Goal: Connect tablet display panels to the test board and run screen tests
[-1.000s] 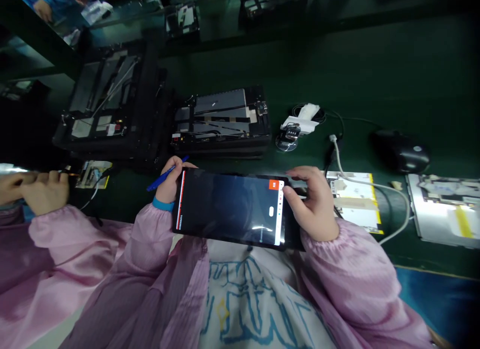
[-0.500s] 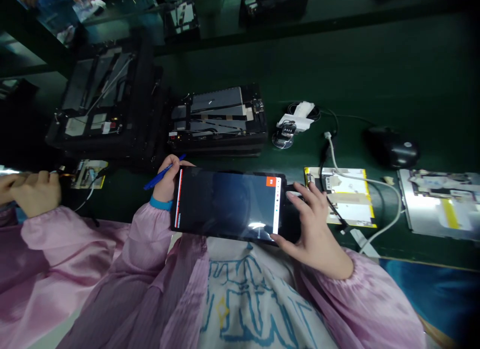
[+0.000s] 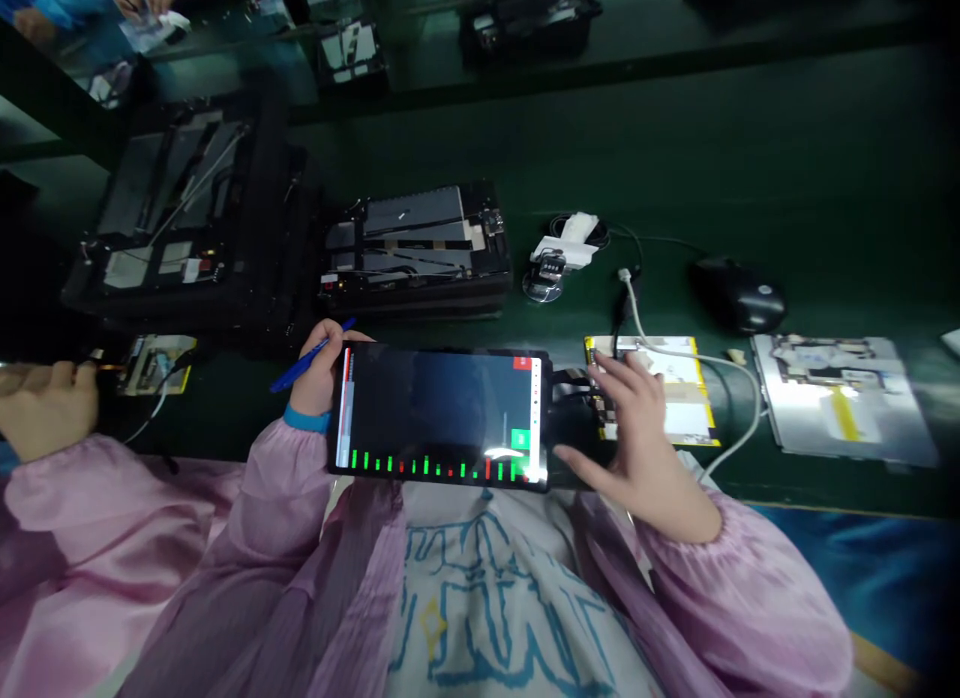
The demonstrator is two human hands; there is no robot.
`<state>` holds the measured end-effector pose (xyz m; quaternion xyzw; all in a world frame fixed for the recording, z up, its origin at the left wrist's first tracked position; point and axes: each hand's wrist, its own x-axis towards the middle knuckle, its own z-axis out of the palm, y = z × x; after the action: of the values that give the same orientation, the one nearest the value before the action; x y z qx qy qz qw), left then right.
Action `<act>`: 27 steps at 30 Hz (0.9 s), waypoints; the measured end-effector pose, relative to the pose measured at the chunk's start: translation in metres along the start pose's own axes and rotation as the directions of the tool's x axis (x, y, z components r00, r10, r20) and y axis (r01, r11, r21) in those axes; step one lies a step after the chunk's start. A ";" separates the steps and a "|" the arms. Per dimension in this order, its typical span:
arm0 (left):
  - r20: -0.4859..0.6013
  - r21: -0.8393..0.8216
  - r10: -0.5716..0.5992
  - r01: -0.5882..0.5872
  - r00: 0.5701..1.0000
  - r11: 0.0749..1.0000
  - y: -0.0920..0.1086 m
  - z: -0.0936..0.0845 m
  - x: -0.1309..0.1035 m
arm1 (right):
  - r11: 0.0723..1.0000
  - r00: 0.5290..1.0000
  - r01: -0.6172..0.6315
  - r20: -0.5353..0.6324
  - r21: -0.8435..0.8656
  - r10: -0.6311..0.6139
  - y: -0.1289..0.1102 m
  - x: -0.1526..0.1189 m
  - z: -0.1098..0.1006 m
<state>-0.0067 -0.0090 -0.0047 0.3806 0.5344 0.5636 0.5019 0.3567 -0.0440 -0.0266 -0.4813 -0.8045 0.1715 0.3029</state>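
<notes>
Tablet display [image 3: 442, 408]: in the lower centre of the frame, face up, in front of the printed shirt.
Screen marks: green and red bars line its lower edge, a red box sits in the upper right corner and a green box below; the lettering is too small to read.
Left hand [image 3: 318, 376]: grasping the display's left end, with a blue pen [image 3: 292, 375] held in the fingers.
Right hand [image 3: 637, 438]: released, fingers spread, the thumb just beside the display's right edge; whether they touch cannot be told.
Yellow-edged battery pack [image 3: 686, 410]: right of the display, partly behind the right hand.
White cable [image 3: 739, 361]: crosses the pack and curves down between it and a metal panel [image 3: 892, 403].
Black mouse [image 3: 739, 293]: right of centre, above the pack, with a small round logo, unreadable.
Housing stack [image 3: 416, 248]: centre, a strip of green bench [image 3: 615, 158] between it and the display's upper edge.
Larger stack [image 3: 172, 193]: upper left.
Co-worker's hand [image 3: 52, 408]: left edge of the frame.
</notes>
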 end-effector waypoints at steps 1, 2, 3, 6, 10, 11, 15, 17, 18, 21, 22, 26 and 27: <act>0.000 0.003 0.004 -0.004 1.000 1.000 0.001 0.001 0.000 | 0.999 0.998 -0.039 -0.056 -0.032 0.037 0.009 0.001 -0.003; -0.002 0.006 0.009 -0.009 1.000 1.000 0.002 0.002 0.000 | 0.994 0.990 -0.089 -0.118 -0.066 0.081 0.018 0.001 -0.007; -0.002 0.007 0.013 -0.013 1.000 1.000 0.002 0.002 0.000 | 0.985 0.976 -0.145 -0.176 -0.097 0.126 0.028 0.002 -0.010; 0.001 -0.002 0.013 -0.013 1.000 1.000 0.003 0.002 0.001 | 0.952 0.946 -0.261 -0.241 -0.160 0.219 0.055 0.003 -0.015; -0.008 0.010 0.011 -0.011 1.000 1.000 0.002 0.000 0.001 | 0.949 0.967 -0.241 -0.136 -0.202 0.216 0.068 0.004 -0.012; -0.011 0.016 0.012 -0.012 1.000 1.000 0.002 0.000 0.001 | 0.948 0.970 -0.231 -0.126 -0.218 0.207 0.068 0.005 -0.010; -0.016 0.029 0.014 -0.014 1.000 0.999 0.002 0.001 0.002 | 0.931 0.982 -0.182 -0.103 -0.316 0.157 0.062 0.007 -0.004; -0.014 0.037 0.008 -0.008 1.000 0.999 0.002 0.001 0.002 | 0.921 0.987 -0.162 -0.077 -0.354 0.144 0.060 0.009 -0.003; -0.011 0.040 0.005 -0.005 1.000 0.999 0.002 0.001 0.002 | 0.919 0.987 -0.160 -0.069 -0.361 0.145 0.059 0.009 -0.004; -0.003 0.049 0.006 -0.005 1.000 0.999 0.000 0.001 0.003 | 0.920 0.984 -0.180 -0.069 -0.347 0.166 0.058 0.011 -0.006; -0.002 0.048 0.008 -0.008 1.000 0.999 0.000 0.000 0.003 | 0.922 0.983 -0.186 -0.065 -0.339 0.174 0.058 0.012 -0.007; -0.011 0.026 0.011 -0.010 1.000 1.000 -0.002 -0.003 0.004 | 0.934 0.983 -0.180 -0.040 -0.309 0.177 0.062 0.011 -0.010; -0.013 0.018 0.008 -0.008 1.000 1.000 -0.003 -0.003 0.005 | 0.941 0.986 -0.166 -0.030 -0.296 0.165 0.064 0.012 -0.012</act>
<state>-0.0103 -0.0054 -0.0083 0.3834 0.5412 0.5633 0.4929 0.4030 -0.0034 -0.0503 -0.5876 -0.7772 0.0723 0.2135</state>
